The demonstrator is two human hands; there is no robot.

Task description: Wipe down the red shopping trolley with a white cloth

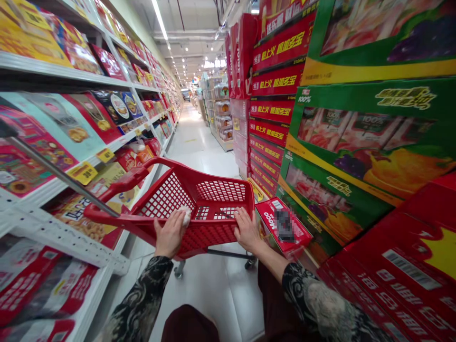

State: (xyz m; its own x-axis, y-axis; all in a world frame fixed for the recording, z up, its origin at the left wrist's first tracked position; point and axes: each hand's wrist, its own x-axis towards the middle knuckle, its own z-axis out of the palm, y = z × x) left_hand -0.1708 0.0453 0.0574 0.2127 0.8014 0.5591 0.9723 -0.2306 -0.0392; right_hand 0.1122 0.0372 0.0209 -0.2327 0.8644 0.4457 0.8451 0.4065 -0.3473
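A red plastic shopping cart [213, 237] stands sideways across the aisle just in front of me, its handle to the left. Its latticed basket holds no goods that I can see. My left hand [170, 233] is on the near rim, fingers closed on a crumpled white tissue [185, 216] that pokes out beside the fingertips. Farther right along the same rim, my right hand [246, 230] has its fingers hooked over the edge. Both of my palms are hidden from view.
Shelves with snack packs [67, 123] line the left side, close to the cart handle. Stacked red drink cartons [272, 109] and green juice boxes [363, 128] rise on the right. A red Meco box [283, 225] lies beside my right hand. White floor [192, 128] runs ahead.
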